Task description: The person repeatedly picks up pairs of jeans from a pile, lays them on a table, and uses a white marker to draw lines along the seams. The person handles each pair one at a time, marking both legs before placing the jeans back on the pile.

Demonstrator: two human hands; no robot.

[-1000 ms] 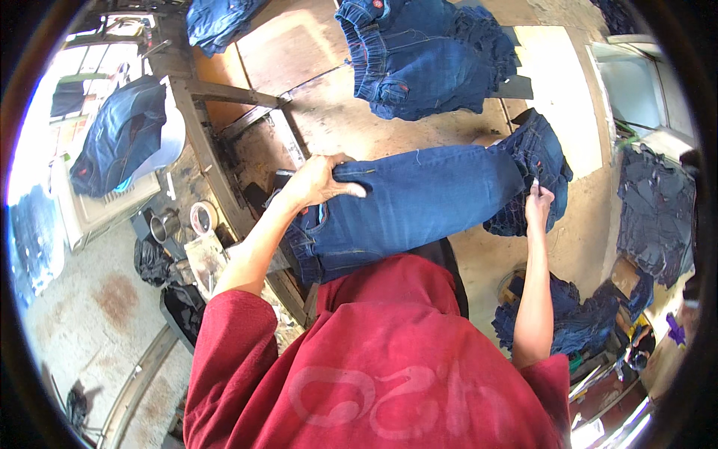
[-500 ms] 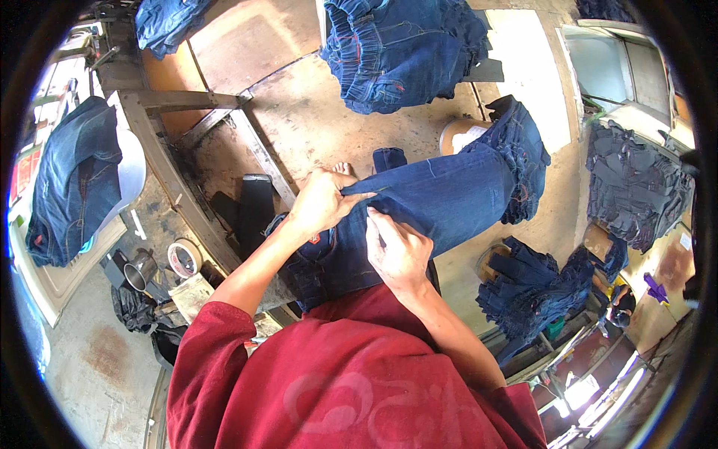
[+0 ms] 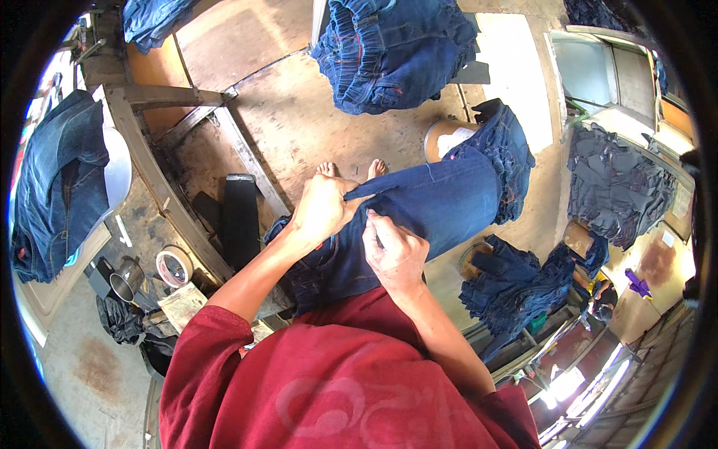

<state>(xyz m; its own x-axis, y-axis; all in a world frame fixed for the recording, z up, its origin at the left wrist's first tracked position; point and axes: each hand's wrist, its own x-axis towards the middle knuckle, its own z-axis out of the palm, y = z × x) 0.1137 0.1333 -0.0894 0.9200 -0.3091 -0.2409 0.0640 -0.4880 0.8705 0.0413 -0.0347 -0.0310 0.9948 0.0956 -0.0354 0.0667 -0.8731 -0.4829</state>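
Note:
A dark blue denim garment (image 3: 449, 194) lies across my lap, stretching from the dark folds at my waist out to the right. My left hand (image 3: 321, 213) is closed on its upper edge and holds a fold of the cloth raised. Close beside that fold, my right hand (image 3: 396, 253) is closed in a pinch over the denim. Whatever it holds, if anything, is too small or hidden to make out.
Denim pieces with gathered edges (image 3: 396, 56) are heaped ahead. Dark grey garments (image 3: 617, 183) and a blue denim pile (image 3: 508, 292) lie at the right. At the left are jeans (image 3: 60, 187), a tape roll (image 3: 174, 267), a metal cup (image 3: 127, 279) and a wooden frame (image 3: 168, 198).
The view has shifted slightly, and both bare feet now show beyond the garment. My hands keep nearly the same grip; the fold at my left hand stands out a little more.

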